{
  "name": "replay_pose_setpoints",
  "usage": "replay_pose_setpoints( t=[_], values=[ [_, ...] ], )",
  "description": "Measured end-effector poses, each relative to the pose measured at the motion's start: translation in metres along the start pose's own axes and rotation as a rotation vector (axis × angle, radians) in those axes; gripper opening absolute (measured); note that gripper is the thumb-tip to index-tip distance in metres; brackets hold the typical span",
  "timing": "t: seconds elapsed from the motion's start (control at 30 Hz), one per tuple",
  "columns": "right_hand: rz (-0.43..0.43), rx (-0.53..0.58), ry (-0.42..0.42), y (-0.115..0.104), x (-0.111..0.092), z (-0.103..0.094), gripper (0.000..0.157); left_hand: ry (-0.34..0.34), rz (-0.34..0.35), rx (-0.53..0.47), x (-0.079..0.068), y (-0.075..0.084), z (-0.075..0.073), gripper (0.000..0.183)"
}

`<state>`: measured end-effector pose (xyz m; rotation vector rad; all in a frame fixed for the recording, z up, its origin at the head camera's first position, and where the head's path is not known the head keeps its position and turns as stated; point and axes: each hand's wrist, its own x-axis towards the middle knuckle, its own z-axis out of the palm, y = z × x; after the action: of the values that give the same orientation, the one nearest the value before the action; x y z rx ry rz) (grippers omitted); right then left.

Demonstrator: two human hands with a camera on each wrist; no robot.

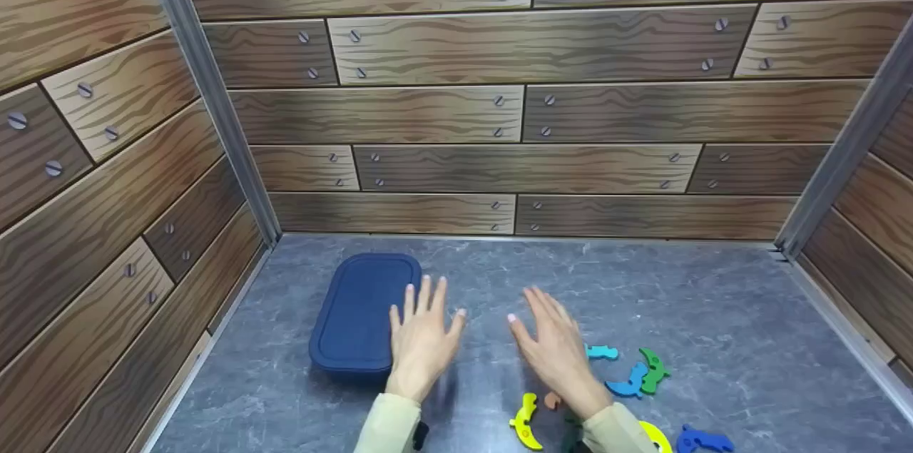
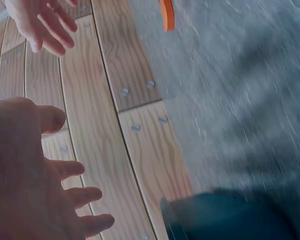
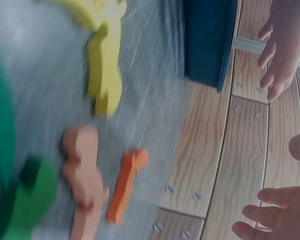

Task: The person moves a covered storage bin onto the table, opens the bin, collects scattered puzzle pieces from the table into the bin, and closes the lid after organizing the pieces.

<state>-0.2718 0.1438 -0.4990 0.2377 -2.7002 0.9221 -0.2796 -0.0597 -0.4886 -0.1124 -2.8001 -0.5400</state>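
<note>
My left hand (image 1: 424,342) is held with fingers spread beside a dark blue lidded box (image 1: 365,310), overlapping its right edge in the head view. The left wrist view shows a gap between those fingers and the box (image 2: 230,217). Over the middle right of the floor hovers my right hand (image 1: 556,353), its fingers extended and holding nothing. Near it lie a yellow curved toy piece (image 1: 526,424), a cyan piece (image 1: 603,352), a blue piece (image 1: 628,382) and a green piece (image 1: 652,372). A brown piece (image 3: 83,172) and an orange piece (image 3: 126,185) show in the right wrist view.
A dark blue piece (image 1: 702,440) and another yellow piece (image 1: 655,435) lie by the right sleeve. The grey marbled surface (image 1: 749,324) is bounded by a wood-patterned back wall (image 1: 428,114) and side walls with metal corner strips.
</note>
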Motion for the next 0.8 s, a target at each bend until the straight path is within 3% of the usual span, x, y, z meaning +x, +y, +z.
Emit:
replay_pose_setpoints(
  t=[0.23,0.43,0.57,0.8],
  values=[
    [-0.009,0.144,0.012,-0.014,0.000,0.021,0.057,0.044,-0.069,-0.036,-0.002,-0.025,-0.007,0.062],
    [0.072,0.245,-0.050,-0.023,0.004,0.035,0.059,0.082,-0.131,-0.058,-0.002,-0.047,-0.013,0.060],
    [0.107,0.287,-0.062,-0.029,0.006,0.043,0.059,0.086,-0.159,-0.065,-0.001,-0.060,-0.016,0.060],
    [0.092,0.335,-0.060,-0.038,0.006,0.056,0.058,0.100,-0.205,-0.106,-0.001,-0.082,-0.019,0.060]
  ],
)
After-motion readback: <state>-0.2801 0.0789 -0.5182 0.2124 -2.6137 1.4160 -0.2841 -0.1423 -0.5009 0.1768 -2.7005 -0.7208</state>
